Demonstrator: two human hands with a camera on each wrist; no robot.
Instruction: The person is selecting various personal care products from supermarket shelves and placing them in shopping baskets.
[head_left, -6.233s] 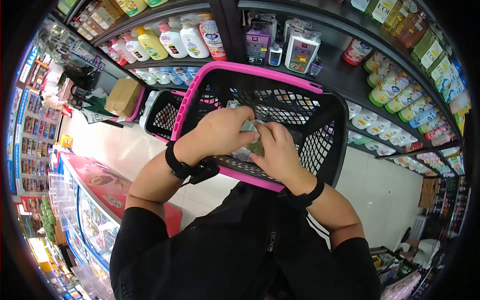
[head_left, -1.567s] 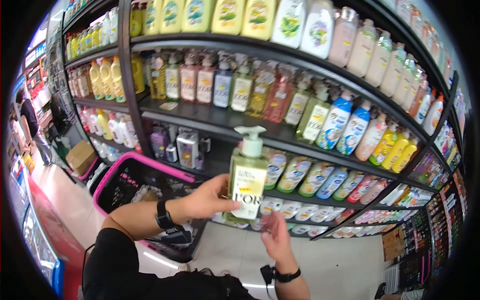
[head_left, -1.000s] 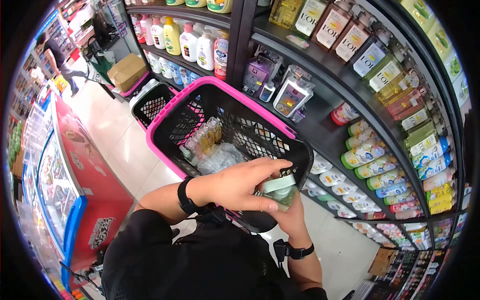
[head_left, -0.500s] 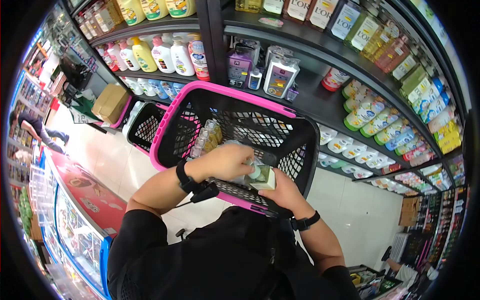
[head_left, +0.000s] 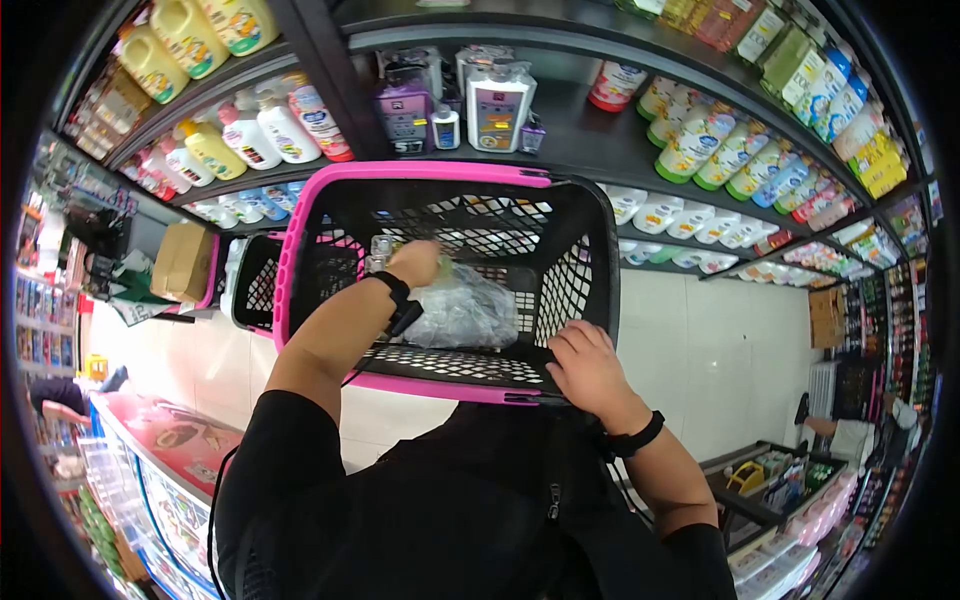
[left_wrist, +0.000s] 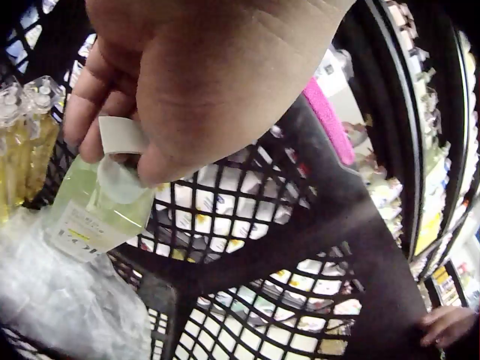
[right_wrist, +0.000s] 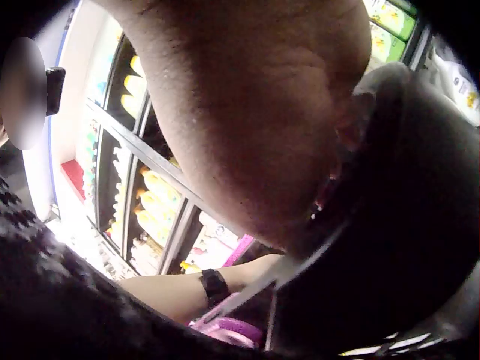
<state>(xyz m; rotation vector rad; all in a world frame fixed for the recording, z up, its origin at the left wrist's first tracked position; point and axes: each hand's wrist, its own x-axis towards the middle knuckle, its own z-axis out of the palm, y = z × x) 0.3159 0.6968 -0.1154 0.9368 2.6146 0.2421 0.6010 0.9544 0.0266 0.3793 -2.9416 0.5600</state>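
In the head view my left hand (head_left: 416,264) reaches down inside a black shopping basket (head_left: 430,172) with a pink rim. The left wrist view shows its fingers and thumb pinching the pale pump head of a green pump bottle (left_wrist: 97,221). The bottle tilts beside crumpled clear plastic (left_wrist: 67,292), which fills the basket's middle. Small bottles of yellow liquid (left_wrist: 26,146) stand to its left. My right hand (head_left: 588,368) grips the basket's near right corner, fingers curled over the black rim; in the right wrist view the fingertips are mostly hidden.
Shelves of pump bottles (head_left: 700,145) curve around behind and right of the basket. A smaller black basket (head_left: 258,285) and a cardboard box (head_left: 183,262) are at the left. A red freezer case (head_left: 175,440) stands near left, and a person (head_left: 855,440) is at the right.
The green bottle, earlier held between both hands over the basket, has gone down inside with my left hand alone. My right hand has let go of it and moved to the basket's corner.
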